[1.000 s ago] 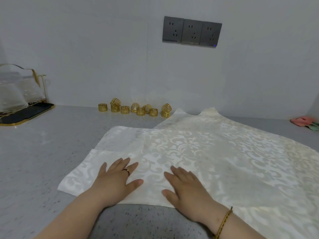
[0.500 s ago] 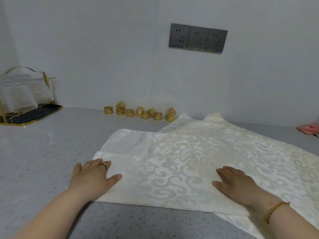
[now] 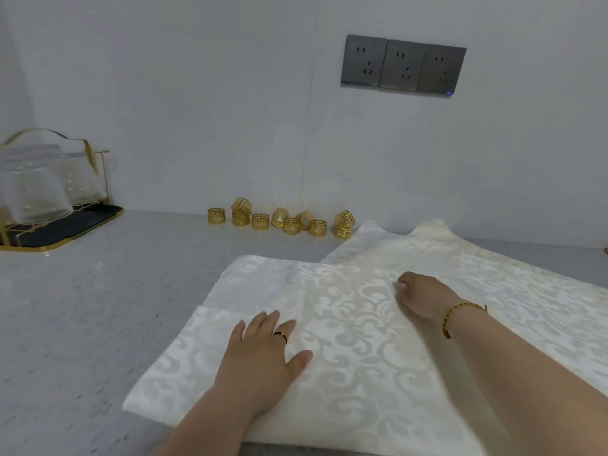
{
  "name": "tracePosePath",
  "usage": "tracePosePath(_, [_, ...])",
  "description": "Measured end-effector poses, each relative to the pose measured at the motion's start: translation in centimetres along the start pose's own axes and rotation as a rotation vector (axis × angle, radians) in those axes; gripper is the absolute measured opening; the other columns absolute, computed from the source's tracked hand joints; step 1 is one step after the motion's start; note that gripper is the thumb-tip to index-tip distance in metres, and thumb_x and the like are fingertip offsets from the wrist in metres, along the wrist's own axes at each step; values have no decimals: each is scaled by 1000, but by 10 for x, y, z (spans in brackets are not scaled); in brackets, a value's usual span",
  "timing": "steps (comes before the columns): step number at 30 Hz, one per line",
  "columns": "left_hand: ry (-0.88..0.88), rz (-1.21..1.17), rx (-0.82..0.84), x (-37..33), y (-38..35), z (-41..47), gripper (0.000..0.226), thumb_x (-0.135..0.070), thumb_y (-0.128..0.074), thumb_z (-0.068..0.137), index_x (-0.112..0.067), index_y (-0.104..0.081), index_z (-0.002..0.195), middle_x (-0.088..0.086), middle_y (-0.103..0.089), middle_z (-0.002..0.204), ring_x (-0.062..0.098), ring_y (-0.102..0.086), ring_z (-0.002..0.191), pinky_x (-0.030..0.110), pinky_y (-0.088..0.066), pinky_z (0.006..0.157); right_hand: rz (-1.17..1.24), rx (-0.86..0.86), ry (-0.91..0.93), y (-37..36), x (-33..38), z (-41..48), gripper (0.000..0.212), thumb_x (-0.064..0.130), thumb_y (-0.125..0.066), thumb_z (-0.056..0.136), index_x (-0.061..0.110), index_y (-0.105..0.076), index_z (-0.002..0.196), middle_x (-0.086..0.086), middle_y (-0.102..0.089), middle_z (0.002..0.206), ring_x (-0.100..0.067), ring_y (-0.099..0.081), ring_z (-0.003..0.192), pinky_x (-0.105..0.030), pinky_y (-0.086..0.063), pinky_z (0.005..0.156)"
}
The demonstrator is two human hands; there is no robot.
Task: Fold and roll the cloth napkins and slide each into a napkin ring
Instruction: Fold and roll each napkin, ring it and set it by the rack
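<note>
Early stage. The napkin (image 3: 362, 340) lies spread on the grey counter (image 3: 98, 307), not yet rolled. Your left hand (image 3: 263, 353) presses it flat, fingers spread. Your right hand (image 3: 419, 296) rests farther back, fingers curled; whether they pinch cloth cannot be told. The rings (image 3: 283, 222) wait unused at the wall, below the sockets (image 3: 403, 65).

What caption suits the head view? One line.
Left hand and right hand on a cream patterned napkin, gold napkin rings clustered against the wall behind.
</note>
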State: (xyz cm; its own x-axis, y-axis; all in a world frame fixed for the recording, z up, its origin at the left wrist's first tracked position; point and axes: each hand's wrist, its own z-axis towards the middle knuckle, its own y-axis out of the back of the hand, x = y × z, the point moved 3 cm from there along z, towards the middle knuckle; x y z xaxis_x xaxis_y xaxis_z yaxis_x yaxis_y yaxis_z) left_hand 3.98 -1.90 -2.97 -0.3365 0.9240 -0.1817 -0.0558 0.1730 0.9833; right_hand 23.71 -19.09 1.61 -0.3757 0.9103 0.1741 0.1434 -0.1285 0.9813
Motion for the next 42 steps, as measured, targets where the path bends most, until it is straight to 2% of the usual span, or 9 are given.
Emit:
tracePosePath(8, [-20,16,31,3,-5,6,60,-56,-17,94,-31,-2,146,-7,7,155,12,11,142,34,8,116,-59,-52,55,-10,19,53,41,26,-24,100,16,-28,139,-8,-44,139,-28,-39,126,-36,-27,104])
tracePosePath(20, [-30,-51,41,6,-4,5,63,-57,-21,93,-31,0,146,-5,12,155,11,12,142,34,9,115,-149,-434,196,23,19,29,27,14,-44,91,14,-66,106,-8,-65,110,-29,-46,112,-33,-32,92])
tracePosePath(24, [-17,-272,-127,9,9,-2,68,-51,-35,93,-33,4,145,-9,15,153,11,8,142,27,8,113,34,-574,333,46,21,-10,18,8,-56,85,6,-72,93,-11,-70,98,-30,-54,106,-34,-33,91])
tracePosePath(28, [48,-353,-430,10,31,-19,73,-42,-44,92,-32,6,144,-10,11,154,13,5,142,24,6,112,-18,-784,596,54,26,-75,8,4,-67,67,11,-72,65,-5,-68,64,-32,-66,73,-39,-43,74])
tracePosePath(31, [40,-360,-579,12,44,-32,79,-33,-57,87,-27,-4,146,-2,3,155,18,-1,141,26,4,113,-108,-830,711,41,21,-118,7,15,-65,57,20,-69,59,6,-64,57,-22,-68,67,-33,-46,77])
tracePosePath(35, [-42,-45,-619,28,46,-42,99,-21,-88,51,-13,-40,137,21,-37,142,26,-26,127,34,-11,105,-65,-794,731,15,-2,-151,10,23,-59,68,25,-69,64,14,-66,63,-6,-57,82,-23,-32,82])
tracePosePath(39, [8,-14,-429,43,38,-53,68,-16,-70,76,-21,-40,137,8,-19,152,27,-22,139,41,-9,114,1,-720,725,-13,-20,-168,25,28,-44,72,26,-69,66,15,-65,65,-3,-52,81,-16,-33,76])
tracePosePath(41, [-54,52,-394,45,37,-61,52,-4,-76,66,-21,-65,114,11,-44,139,32,-48,124,47,-32,104,-26,-659,707,-27,-26,-171,24,28,-45,70,28,-68,65,16,-65,65,-3,-59,73,-14,-33,75])
tracePosePath(42, [-94,92,-433,49,36,-63,50,2,-82,53,-20,-73,97,12,-59,123,34,-62,105,49,-46,88,-44,-634,691,-32,-29,-171,21,27,-47,69,28,-68,64,17,-65,66,-4,-62,68,-14,-33,75])
